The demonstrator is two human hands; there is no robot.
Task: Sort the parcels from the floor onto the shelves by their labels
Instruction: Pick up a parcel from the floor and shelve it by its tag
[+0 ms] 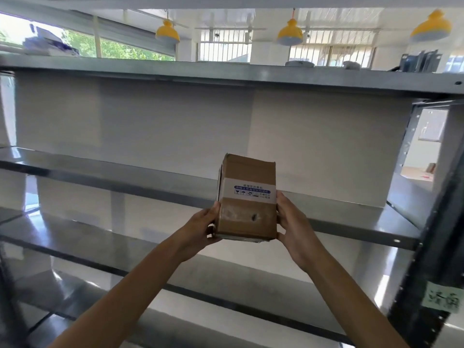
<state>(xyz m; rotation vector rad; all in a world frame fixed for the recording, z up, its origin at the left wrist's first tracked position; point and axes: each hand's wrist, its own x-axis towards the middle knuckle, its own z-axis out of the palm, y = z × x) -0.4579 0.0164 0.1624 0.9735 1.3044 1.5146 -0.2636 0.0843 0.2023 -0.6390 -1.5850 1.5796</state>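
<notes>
Grey metal shelves (100, 169) bare; top shelf (226, 71) w/ white bundles (50, 45).

Both hands, left hand (200, 228) and right hand (292, 226), clasp a cardboard parcel (247, 197) before grey metal shelves (326, 194).

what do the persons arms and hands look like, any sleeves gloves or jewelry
Both arms are bare along all that shows, with no sleeve in view. The left hand and right hand wear no gloves. No watch, bracelet or ring is visible on either one, and no markings show.
</notes>
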